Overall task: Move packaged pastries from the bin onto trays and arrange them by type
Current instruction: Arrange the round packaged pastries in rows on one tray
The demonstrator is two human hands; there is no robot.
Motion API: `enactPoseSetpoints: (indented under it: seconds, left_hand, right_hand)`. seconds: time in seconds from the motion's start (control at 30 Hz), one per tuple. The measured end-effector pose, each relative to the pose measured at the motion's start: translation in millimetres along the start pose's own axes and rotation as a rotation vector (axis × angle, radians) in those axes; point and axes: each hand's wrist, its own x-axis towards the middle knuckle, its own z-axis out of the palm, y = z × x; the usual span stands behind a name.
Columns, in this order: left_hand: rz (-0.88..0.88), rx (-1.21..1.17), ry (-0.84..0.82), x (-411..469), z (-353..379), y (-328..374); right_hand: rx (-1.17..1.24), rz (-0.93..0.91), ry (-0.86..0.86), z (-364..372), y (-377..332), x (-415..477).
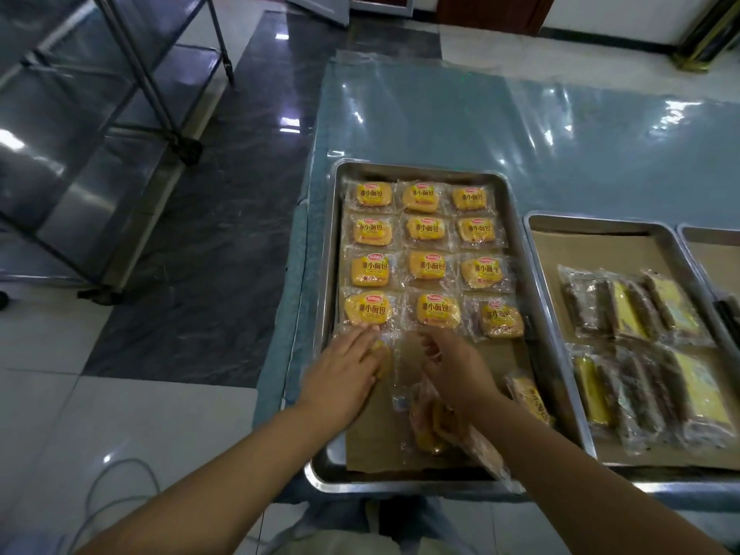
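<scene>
At the bare end of the tray (324,282), left hand (344,380) presses a bun packet (382,356) flat-fingered; right hand (456,370), grip unclear.

Dim, glare on floor, blurred hands

Yellow bread packets (426,266) in the left tray (326,274) are showing "小面包" in dark characters; their red oval logos (433,257) are proving unreadable.

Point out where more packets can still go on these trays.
Left tray: bare paper in the near-left corner, below the left hand. Middle tray: the far strip beyond the long packets. Crowded: the bun rows and the loose heap by the right hand.
</scene>
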Motion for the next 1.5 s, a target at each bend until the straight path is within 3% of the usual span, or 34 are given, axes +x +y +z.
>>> enactPoseSetpoints:
  seconds: [0.13, 0.23, 0.6, 1.07, 1.23, 1.43, 1.5]
  left_hand:
    - [0.041, 0.108, -0.168, 5.0, 13.6, 2.3]
    - [0.064, 0.128, -0.201, 4.8, 16.4, 6.6]
    - [0.084, -0.055, 0.037, 16.7, 8.9, 48.9]
    - [-0.423, -0.152, -0.096, 44.7, 15.2, 106.0]
    - [-0.609, -0.549, -0.089, 52.8, 7.9, 114.4]
    - [-0.836, -0.692, 0.351, 66.9, -9.9, 95.4]
    - [-0.866, -0.736, 0.361, 73.9, -6.1, 95.2]
  right_hand:
    - [-0.053, -0.063, 0.058, -22.8, 11.5, 1.0]
    - [-0.063, -0.032, 0.059, -35.3, 19.7, -0.5]
    - [-0.091, 0.003, -0.048, -60.6, 73.3, -18.9]
    - [-0.304, -0.214, -0.374, -71.6, 117.4, -43.5]
    - [-0.305, -0.279, -0.393, -72.3, 123.5, -46.2]
    - [-0.263, -0.324, -0.415, -74.9, 124.8, -46.6]
    - [-0.247, -0.328, -0.416, -74.5, 124.7, -47.6]
